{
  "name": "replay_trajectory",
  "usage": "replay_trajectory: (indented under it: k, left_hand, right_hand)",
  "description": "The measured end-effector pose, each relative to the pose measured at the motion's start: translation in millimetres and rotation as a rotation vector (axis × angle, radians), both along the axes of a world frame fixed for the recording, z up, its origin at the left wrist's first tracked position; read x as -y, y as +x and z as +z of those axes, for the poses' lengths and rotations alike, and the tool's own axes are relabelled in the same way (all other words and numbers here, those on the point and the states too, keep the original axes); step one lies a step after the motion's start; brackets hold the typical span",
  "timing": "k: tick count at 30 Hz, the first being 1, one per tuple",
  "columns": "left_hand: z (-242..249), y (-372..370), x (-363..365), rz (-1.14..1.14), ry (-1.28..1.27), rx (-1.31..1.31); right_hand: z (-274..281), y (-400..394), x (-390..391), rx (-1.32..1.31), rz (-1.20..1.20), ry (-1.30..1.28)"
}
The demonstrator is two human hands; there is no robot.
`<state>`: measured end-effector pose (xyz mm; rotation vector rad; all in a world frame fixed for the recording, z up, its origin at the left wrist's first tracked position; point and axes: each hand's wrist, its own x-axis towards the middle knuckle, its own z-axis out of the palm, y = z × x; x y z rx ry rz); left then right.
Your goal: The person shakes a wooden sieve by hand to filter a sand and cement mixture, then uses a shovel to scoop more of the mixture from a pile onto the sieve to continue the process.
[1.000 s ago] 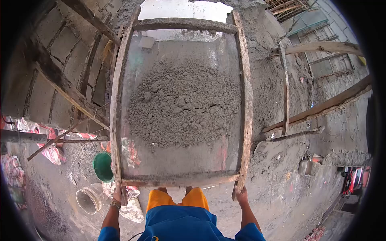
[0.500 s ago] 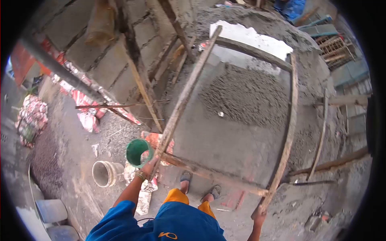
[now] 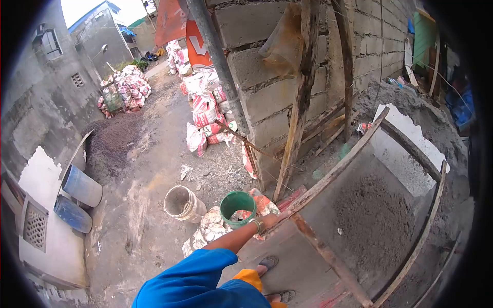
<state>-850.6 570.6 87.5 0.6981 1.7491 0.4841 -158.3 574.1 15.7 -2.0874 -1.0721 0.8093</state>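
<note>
My left hand (image 3: 267, 223) is closed around the near end of a long side rail of a sand screen (image 3: 334, 176), a wooden frame with fine grey mesh. The screen slopes away from me at the right. A patch of dark, coarse sand (image 3: 374, 218) shows within the frame, with a small white lump near its left edge. Just left of my hand stands a green bucket (image 3: 238, 200), its rim close to my wrist. My right hand is outside the picture, and the screen's near right corner lies at the bottom edge.
A dirty white bucket (image 3: 196, 212) stands left of the green one, with crumpled sacks (image 3: 210, 228) beneath them. Wooden props (image 3: 294, 128) lean by the block wall (image 3: 259, 92). Filled sacks (image 3: 205, 110), a gravel heap (image 3: 115, 134) and blue drums (image 3: 82, 186) lie farther left.
My view has swung left and up, so the screen sits farther right and my right hand has left the picture. My left hand keeps its hold on the rail.
</note>
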Motion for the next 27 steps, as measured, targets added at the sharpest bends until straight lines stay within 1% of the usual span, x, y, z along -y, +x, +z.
replay_trajectory:
  k: [1, 2, 3, 4, 5, 6, 7, 8, 9, 10, 11, 12, 13, 14, 15, 16, 17, 19, 20, 21, 22, 23, 24, 25, 26, 27]
  left_hand:
    - [20, 15, -25, 0.060, 0.267, -0.231]
    - [26, 10, -52, 0.009, 0.107, -0.037]
    - [104, 24, -55, -0.053, 0.045, 0.150]
    - [104, 18, -63, -0.026, 0.027, 0.150]
    - [99, 22, -71, -0.011, 0.015, 0.148]
    - [95, 23, -62, -0.015, 0.257, -0.109]
    - [82, 18, -49, -0.043, 0.170, -0.233]
    - [43, 11, -24, 0.106, 0.006, 0.174]
    - [7, 10, 8, 0.156, 0.091, 0.121]
    - [-62, -16, 46, 0.145, 0.050, 0.248]
    - [-52, -6, 77, 0.201, -0.048, 0.136]
    - [-83, -14, 116, 0.255, -0.049, 0.063]
    - [-129, -36, 158, 0.298, -0.020, 0.134]
    - [-115, -32, 188, 0.333, -0.078, 0.188]
    - [-128, -41, 219, 0.364, -0.112, 0.274]
    - [-122, -40, 241, 0.331, -0.034, 0.186]
    - [-120, -39, 255, 0.370, -0.051, 0.200]
    - [-123, -35, 248, 0.360, -0.015, 0.194]
    - [-130, -35, 229, 0.329, -0.038, 0.208]
    - [-127, -30, 189, 0.298, -0.062, 0.223]
    - [-125, -21, 143, 0.377, -0.127, 0.286]
    - [-94, 1, 86, 0.307, -0.096, 0.179]
    - [-62, 22, 35, 0.269, -0.021, 0.061]
    - [-37, 27, -1, 0.237, -0.050, 0.069]
    - [-37, 23, -32, 0.214, 0.100, 0.134]
    - [6, 31, -60, 0.171, 0.046, 0.142]
  right_hand:
    - [14, 6, -16, 0.043, -0.005, 0.012]
    - [29, 14, -28, 0.079, -0.003, 0.021]
    - [37, 20, -43, 0.090, 0.011, 0.049]
    - [52, 36, -52, 0.096, 0.028, 0.068]
    - [57, 48, -61, 0.095, 0.042, 0.104]
    - [77, 29, -50, 0.154, -0.006, -0.095]
    - [93, 8, -21, 0.218, -0.091, -0.309]
    - [48, 15, 25, 0.464, -0.158, -0.285]
    - [28, 6, 80, -0.045, -0.014, -0.143]
    - [-10, -11, 137, 0.111, -0.169, -0.188]
    - [-45, -25, 184, -0.010, -0.201, -0.062]
    - [-4, -62, 198, -0.364, -0.240, -0.227]
    - [-20, -66, 227, -0.470, -0.240, -0.170]
    - [-35, -65, 258, -0.420, -0.238, -0.148]
    - [-50, -66, 288, -0.379, -0.223, -0.125]
    - [-52, -67, 312, -0.383, -0.225, -0.134]
    - [-53, -68, 325, -0.394, -0.215, -0.143]
    - [-53, -68, 312, -0.433, -0.194, -0.154]
    - [-59, -61, 297, -0.429, -0.165, -0.179]
    - [-58, -59, 261, -0.368, -0.163, -0.150]
    - [-55, -52, 217, -0.252, -0.171, -0.206]
    - [-48, -43, 168, -0.170, -0.159, -0.209]
    - [-11, -43, 116, -0.119, -0.163, -0.274]
    - [22, -47, 75, 0.079, -0.175, -0.186]
    - [17, -16, 47, 0.137, -0.155, -0.238]
    - [77, -28, 21, 0.128, -0.147, -0.173]
